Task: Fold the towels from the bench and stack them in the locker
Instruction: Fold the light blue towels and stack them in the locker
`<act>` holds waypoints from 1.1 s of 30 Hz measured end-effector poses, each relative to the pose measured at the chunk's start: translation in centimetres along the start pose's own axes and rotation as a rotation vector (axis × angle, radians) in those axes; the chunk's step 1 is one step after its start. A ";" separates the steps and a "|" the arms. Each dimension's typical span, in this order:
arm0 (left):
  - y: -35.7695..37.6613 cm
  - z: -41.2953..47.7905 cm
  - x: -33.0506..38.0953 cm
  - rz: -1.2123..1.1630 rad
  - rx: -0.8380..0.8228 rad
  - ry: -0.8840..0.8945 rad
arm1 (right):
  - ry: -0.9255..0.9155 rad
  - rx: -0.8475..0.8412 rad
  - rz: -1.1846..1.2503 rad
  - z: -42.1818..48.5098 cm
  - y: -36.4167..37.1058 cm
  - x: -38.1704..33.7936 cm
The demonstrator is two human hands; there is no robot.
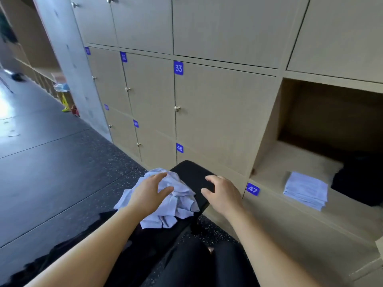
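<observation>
Wall of beige wood-grain lockers (pixel 223 112), doors closed, filling the upper and right field above a dark speckled rubber floor (pixel 62 172). One open, doorless locker compartment (pixel 290 160) stood at the right of the wall. A black padded bench (pixel 192 172) ran from the viewer toward the lockers, its far end near the door below plate 48. A black soft object (pixel 360 181), of a kind that could not be told, lay against the right side of the compartment floor. A heap of crumpled pale blue towels (pixel 178 204) lay on the bench's left edge and spilled over it. A squared stack of folded pale blue towels (pixel 305 190) sat at the front edge of the compartment floor, just left of the black object. The left hand (pixel 149 193) lay spread on top of the heap, fingers relaxed and thumb apart, gripping nothing. The right hand (pixel 222 193) hovered over the bench's right edge, fingers loosely bent and empty. Blue number plates 33 (pixel 178 68), 48 (pixel 179 148) and 47 (pixel 252 189) marked the doors; a round metal knob (pixel 177 108) sat on door 33.
</observation>
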State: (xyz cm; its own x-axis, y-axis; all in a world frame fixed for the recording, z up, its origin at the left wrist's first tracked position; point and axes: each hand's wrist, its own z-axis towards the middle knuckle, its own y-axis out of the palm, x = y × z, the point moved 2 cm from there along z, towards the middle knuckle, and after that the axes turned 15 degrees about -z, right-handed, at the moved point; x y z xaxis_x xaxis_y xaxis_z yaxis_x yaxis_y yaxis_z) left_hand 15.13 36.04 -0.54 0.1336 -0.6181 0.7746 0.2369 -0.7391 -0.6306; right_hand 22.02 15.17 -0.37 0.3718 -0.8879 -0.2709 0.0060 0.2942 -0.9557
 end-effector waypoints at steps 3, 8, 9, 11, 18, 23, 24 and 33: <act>-1.6 -0.7 -3.0 -0.014 0.033 -0.058 | -0.043 -0.060 0.008 0.6 2.3 -2.6; -2.8 -0.3 -7.1 -0.043 0.062 -0.168 | -0.096 -0.150 0.005 2.8 5.7 -5.6; -2.8 0.1 -7.8 -0.043 0.062 -0.177 | -0.102 -0.164 -0.003 3.5 6.3 -6.0; -2.8 1.2 -9.1 -0.051 0.064 -0.201 | -0.114 -0.181 -0.026 5.0 7.5 -6.7; -0.7 6.5 -13.9 -0.073 0.083 -0.276 | -0.194 -0.208 -0.092 12.5 12.5 -9.3; 1.7 10.4 -17.2 -0.071 0.129 -0.356 | -0.313 -0.198 -0.144 17.7 16.6 -11.0; 2.2 11.0 -17.9 -0.061 0.138 -0.369 | -0.333 -0.202 -0.160 18.5 17.4 -11.2; 5.4 13.6 -20.4 0.134 0.214 -0.420 | -0.353 -0.320 -0.182 22.5 23.2 -12.7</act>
State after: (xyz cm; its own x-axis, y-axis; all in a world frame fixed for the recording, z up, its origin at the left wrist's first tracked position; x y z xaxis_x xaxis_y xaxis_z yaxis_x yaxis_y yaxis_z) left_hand 26.74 48.26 -19.10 0.5429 -0.5097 0.6674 0.3774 -0.5619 -0.7361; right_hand 38.32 41.27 -16.53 0.6826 -0.7247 -0.0941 -0.1641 -0.0264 -0.9861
